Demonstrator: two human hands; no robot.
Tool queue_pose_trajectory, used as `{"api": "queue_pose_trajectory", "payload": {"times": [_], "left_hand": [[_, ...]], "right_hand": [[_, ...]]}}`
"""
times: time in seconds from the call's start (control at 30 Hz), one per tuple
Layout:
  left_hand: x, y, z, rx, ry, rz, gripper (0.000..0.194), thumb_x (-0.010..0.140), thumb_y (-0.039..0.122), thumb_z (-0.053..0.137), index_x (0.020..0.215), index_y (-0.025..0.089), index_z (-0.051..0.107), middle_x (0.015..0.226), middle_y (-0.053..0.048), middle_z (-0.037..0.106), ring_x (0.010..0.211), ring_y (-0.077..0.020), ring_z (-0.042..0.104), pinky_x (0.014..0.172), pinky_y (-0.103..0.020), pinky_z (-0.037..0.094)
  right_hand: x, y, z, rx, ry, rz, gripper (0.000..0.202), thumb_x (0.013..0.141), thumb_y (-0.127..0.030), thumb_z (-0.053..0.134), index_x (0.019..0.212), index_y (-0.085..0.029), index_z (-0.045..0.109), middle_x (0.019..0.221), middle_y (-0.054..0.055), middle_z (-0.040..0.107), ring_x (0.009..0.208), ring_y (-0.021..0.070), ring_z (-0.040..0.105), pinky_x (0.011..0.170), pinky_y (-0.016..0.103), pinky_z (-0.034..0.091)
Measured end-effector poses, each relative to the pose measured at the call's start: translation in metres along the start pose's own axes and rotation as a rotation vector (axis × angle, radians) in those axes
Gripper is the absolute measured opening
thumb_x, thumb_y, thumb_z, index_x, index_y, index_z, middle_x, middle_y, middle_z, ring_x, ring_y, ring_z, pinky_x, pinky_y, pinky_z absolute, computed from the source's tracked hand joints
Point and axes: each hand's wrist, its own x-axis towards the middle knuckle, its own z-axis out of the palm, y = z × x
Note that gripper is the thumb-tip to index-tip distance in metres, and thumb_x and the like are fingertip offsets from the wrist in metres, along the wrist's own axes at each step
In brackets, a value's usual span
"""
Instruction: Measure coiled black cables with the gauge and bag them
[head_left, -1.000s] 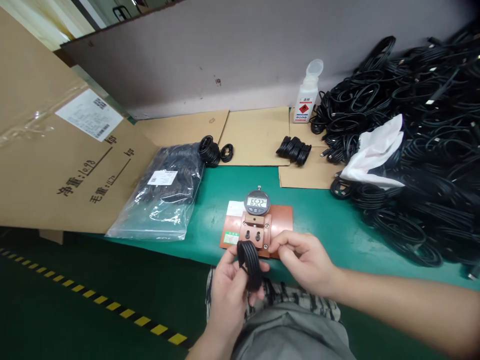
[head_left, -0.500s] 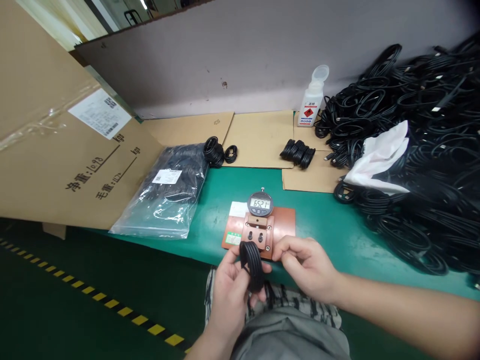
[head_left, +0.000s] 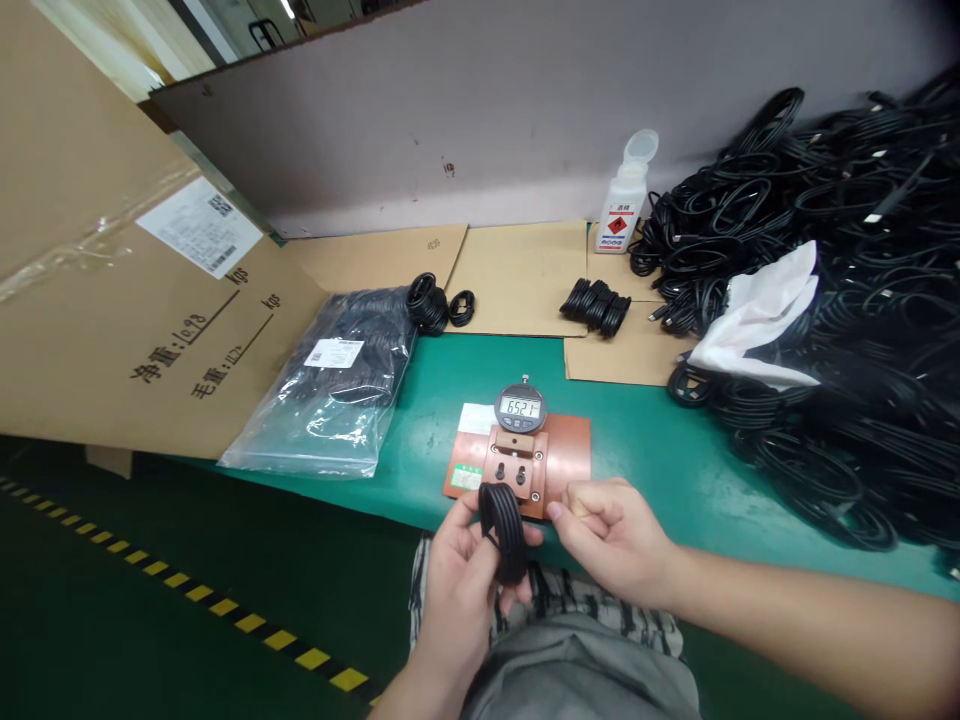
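Note:
A coiled black cable is gripped in my left hand, with the thumb in front of it and the fingers around its lower part. Just behind the coil lies a brown gauge fixture with a digital dial indicator; its display seems to read 6521. My right hand is closed beside the fixture's front right corner. Its fingers curl in and the thumb presses toward them; anything between them is hidden.
A clear bag of black cables lies at left beside a large cardboard box. Small cable coils rest on cardboard sheets at the back. A white bottle stands near a big cable heap topped by a white cloth.
My right hand has shifted slightly, its thumb now further forward and its index finger drawn back. The left hand and the cable coil look still.

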Motion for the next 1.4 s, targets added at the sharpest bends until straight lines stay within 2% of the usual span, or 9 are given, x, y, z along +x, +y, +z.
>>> {"api": "queue_pose_trajectory", "payload": {"times": [0.17,0.4,1.4], "left_hand": [[-0.002,0.001,0.002,0.0,0.0,-0.011,0.045,0.076,0.05,0.077,0.097,0.018,0.053,0.074,-0.006,0.074,0.036,-0.0079,0.055,0.034,-0.014,0.033],[-0.005,0.007,0.01,-0.009,0.066,0.004,0.043,0.075,0.046,0.078,0.095,0.017,0.054,0.073,-0.007,0.074,0.036,-0.0076,0.054,0.035,-0.013,0.031],[-0.004,0.01,0.01,0.006,0.041,-0.018,0.038,0.076,0.042,0.077,0.097,0.017,0.056,0.075,-0.007,0.074,0.037,-0.0082,0.055,0.035,-0.014,0.033]], "right_hand": [[0.001,0.0,-0.001,-0.01,-0.006,0.001,0.043,0.089,-0.018,0.048,0.058,-0.024,0.019,0.05,-0.009,0.019,0.043,0.0055,0.02,0.04,0.021,0.018],[0.001,-0.001,-0.001,-0.027,0.0,0.009,0.043,0.087,-0.02,0.049,0.056,-0.023,0.019,0.049,-0.009,0.018,0.042,0.0057,0.02,0.04,0.021,0.018],[0.0,0.0,-0.001,-0.023,-0.024,0.037,0.045,0.087,-0.022,0.05,0.055,-0.023,0.019,0.049,-0.009,0.018,0.043,0.0059,0.019,0.04,0.021,0.019]]}}
